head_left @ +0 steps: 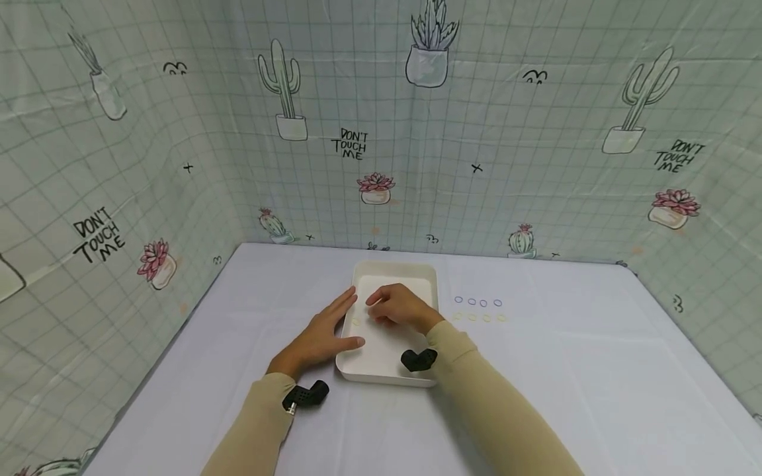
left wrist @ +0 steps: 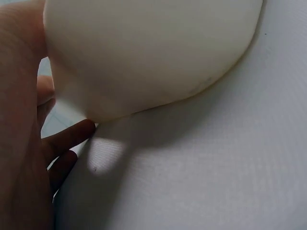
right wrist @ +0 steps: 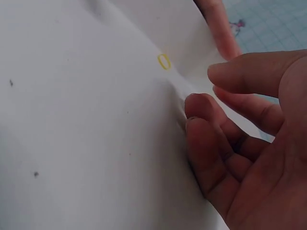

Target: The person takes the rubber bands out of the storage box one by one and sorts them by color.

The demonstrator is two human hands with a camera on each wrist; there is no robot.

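My left hand [head_left: 321, 335] lies along the left rim of a white rectangular tray [head_left: 387, 379], fingers straight and spread along the outside, thumb reaching over the rim. The left wrist view shows its fingers against the outer wall. Over the tray, my right hand [head_left: 400, 305] has its fingers loosely curled, with thumb and forefinger apart. Nothing shows between them in the right wrist view. One small yellow ring [right wrist: 164, 61] sits on the tray floor by the left wall, just beyond the right fingertips.
Right of the tray, several small blue rings [head_left: 471, 301] form a row on the white tablecloth [head_left: 571, 370]. A row of several pale yellow rings [head_left: 486, 318] lies just in front of them. A grid-patterned cloth backdrop [head_left: 333, 192] stands around the table's back and sides.
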